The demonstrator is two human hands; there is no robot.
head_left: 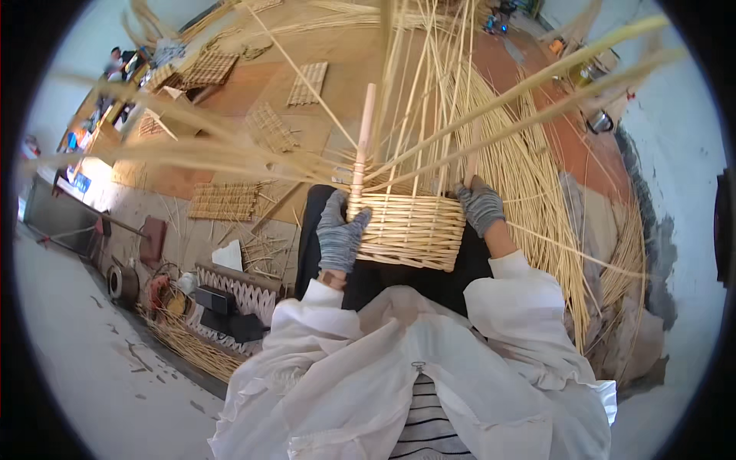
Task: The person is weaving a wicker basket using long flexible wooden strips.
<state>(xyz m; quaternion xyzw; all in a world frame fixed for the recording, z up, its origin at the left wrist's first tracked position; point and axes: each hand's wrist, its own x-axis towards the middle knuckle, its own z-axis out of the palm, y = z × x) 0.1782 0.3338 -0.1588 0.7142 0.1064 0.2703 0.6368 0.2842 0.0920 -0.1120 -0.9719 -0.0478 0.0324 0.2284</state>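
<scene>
Gripping the basket (410, 230), the left hand (339, 234) is clamped on its near corner beside a wooden post (362, 146). The right hand (481, 204) is clamped on the opposite corner.

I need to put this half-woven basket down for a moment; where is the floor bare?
Bare floor lies to the left, beyond the wicker strip and dark tools. Ahead, woven panels and the loose cane pile crowd the ground. Both hands, left hand and right hand, grip the basket.

Single head-worn fisheye view, looking steeply down past the wearer's chest. Close range: basket (410, 230) near centre, floor (92, 383) at 8 o'clock. Edges bend toward rim.
</scene>
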